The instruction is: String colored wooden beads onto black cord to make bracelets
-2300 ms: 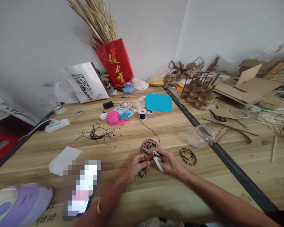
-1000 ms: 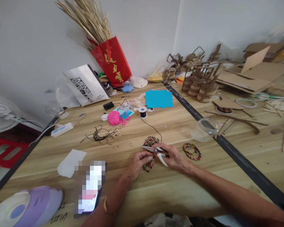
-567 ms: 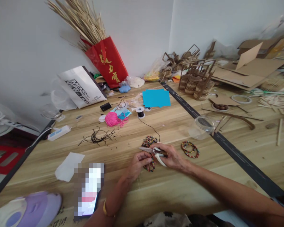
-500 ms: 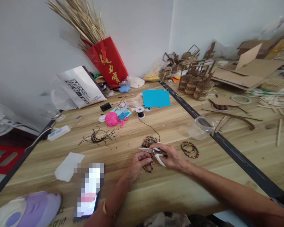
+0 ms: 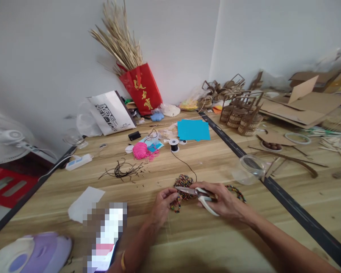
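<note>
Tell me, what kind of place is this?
Probably a craft workshop or craft room: the light-brown wooden table holds a pile of small multicoloured beads, a white spool of thin black cord and a bright pink ball of yarn.

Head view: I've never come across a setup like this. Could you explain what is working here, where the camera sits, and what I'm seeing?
There is no machine: these are a person's two bare hands. Every picture comes from one camera worn on that person's head, looking forward and down.

The left hand pinches a small loop of multicoloured round beads. The right hand holds metal scissors with white handles, blades pointing toward the left fingertips.

On the brown wood-grain table, a heap of multicoloured beads lies just beyond the blades. Farther back are a white spool of black cord, a bright pink ball of yarn and flat blue sheets.
</note>
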{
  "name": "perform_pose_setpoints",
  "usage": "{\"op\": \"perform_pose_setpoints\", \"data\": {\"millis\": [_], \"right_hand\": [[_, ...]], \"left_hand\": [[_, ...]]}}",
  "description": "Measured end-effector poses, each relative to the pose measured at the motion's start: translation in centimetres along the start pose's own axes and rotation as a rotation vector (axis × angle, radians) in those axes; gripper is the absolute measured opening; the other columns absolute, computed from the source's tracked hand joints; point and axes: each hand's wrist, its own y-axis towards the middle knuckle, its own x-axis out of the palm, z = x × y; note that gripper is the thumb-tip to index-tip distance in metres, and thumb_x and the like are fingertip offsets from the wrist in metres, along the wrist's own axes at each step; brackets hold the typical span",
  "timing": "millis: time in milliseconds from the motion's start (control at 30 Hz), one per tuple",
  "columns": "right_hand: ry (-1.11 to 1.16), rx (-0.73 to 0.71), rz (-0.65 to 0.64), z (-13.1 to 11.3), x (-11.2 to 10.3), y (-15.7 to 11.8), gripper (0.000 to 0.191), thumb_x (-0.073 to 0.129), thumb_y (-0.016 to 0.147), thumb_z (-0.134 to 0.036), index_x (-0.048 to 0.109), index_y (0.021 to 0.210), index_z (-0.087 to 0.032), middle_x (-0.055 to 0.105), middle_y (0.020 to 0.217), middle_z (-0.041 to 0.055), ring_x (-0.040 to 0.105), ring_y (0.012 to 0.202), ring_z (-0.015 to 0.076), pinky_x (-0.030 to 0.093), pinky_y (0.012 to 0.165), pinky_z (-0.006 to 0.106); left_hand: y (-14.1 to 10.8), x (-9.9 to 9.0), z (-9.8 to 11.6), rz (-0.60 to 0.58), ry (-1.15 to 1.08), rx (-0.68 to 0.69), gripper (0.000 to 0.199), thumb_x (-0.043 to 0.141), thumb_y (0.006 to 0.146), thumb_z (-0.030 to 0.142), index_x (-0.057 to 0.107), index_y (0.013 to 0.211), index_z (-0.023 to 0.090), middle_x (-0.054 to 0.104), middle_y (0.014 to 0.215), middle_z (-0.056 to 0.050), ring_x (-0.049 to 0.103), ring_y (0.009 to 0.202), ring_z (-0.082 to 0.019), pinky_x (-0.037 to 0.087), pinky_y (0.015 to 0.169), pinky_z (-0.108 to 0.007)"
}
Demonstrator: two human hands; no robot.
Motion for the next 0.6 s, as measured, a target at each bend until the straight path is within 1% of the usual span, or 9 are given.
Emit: {"op": "perform_pose_setpoints", "data": {"millis": [100,200,267,400,600], "right_hand": [[-0.074,0.070,-0.179,-0.6,-0.8,0.0,0.040,0.064,0.077,-0.035,0.059,0.113,-0.016,0.063,0.080,0.0030,0.052,0.062,0.0115,0.040,0.058,0.019],[-0.116,0.123,-0.323,-0.6,-1.3,0.0,0.031,0.063,0.077,-0.035,0.062,0.101,-0.016,0.056,0.067,-0.0014,0.044,0.055,0.0095,0.033,0.052,0.019],[-0.113,0.146,-0.383,-0.5,-1.4,0.1,0.025,0.062,0.078,-0.034,0.062,0.094,-0.015,0.053,0.064,-0.0029,0.040,0.053,0.0086,0.029,0.050,0.018],[-0.109,0.202,-0.395,-0.1,-1.4,0.3,0.023,0.060,0.079,-0.035,0.061,0.090,-0.015,0.049,0.061,-0.0044,0.037,0.053,0.0080,0.027,0.050,0.018],[-0.131,0.238,-0.379,0.5,-1.3,0.4,0.026,0.059,0.080,-0.039,0.062,0.093,-0.017,0.054,0.063,-0.0027,0.041,0.054,0.0092,0.031,0.052,0.019]], "left_hand": [[0.2,-0.2,0.0,0.008,-0.036,0.024,0.034,0.081,0.054,0.031,0.062,0.074,0.010,0.064,0.061,-0.001,0.054,0.049,-0.009,0.040,0.046,-0.019],[0.4,-0.5,-0.1,0.064,-0.103,0.024,0.033,0.082,0.053,0.029,0.061,0.073,0.012,0.065,0.063,-0.001,0.056,0.052,-0.009,0.041,0.047,-0.019],[0.4,-0.6,-0.1,0.086,-0.140,0.015,0.035,0.082,0.052,0.028,0.060,0.074,0.013,0.065,0.063,0.000,0.057,0.053,-0.010,0.041,0.048,-0.019],[0.4,-0.4,0.1,0.077,-0.157,0.015,0.036,0.083,0.050,0.028,0.061,0.073,0.012,0.065,0.061,0.000,0.057,0.051,-0.009,0.042,0.048,-0.018],[0.3,-0.2,0.2,0.093,-0.150,0.012,0.036,0.083,0.051,0.030,0.060,0.072,0.012,0.064,0.059,0.000,0.056,0.051,-0.009,0.041,0.049,-0.019]]}}
